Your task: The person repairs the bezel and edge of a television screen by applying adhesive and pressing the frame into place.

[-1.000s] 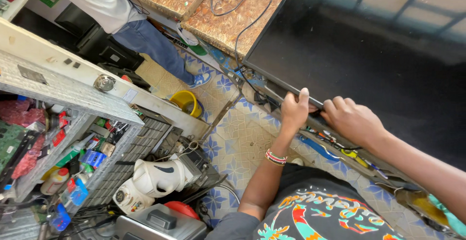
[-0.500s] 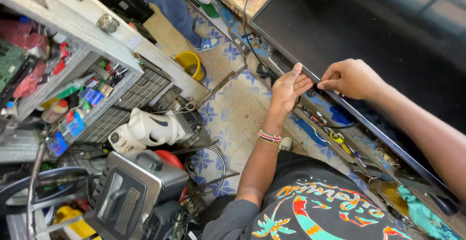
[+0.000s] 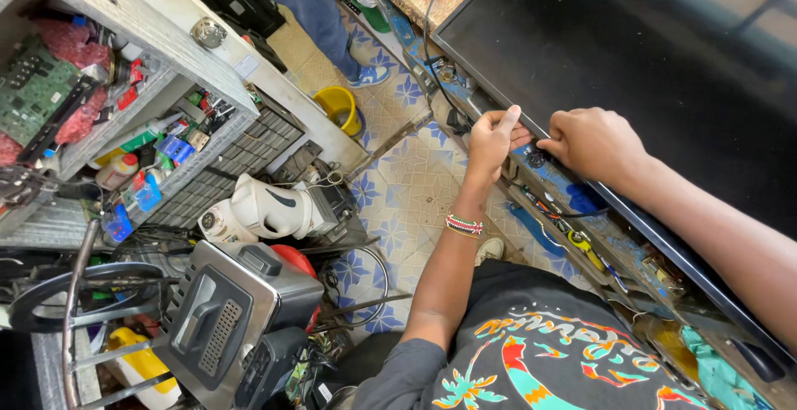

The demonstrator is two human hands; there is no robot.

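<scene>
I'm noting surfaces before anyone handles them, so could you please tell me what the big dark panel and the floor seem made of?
Dark panel: probably glass or glossy plastic, since it mirrors window bars. Floor: likely glazed ceramic tile, with a repeating blue flower pattern and grid joints.

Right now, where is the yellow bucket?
In the head view, the yellow bucket stands on the patterned floor tiles, upper centre, beside the white shelf unit and left of the left hand.

The flat screen panel [image 3: 664,70] runs past the top and right picture edges. The right hand [image 3: 594,140] hides its own fingertips against the panel's edge. A second person's leg [image 3: 311,3] is cut off at the top.
</scene>
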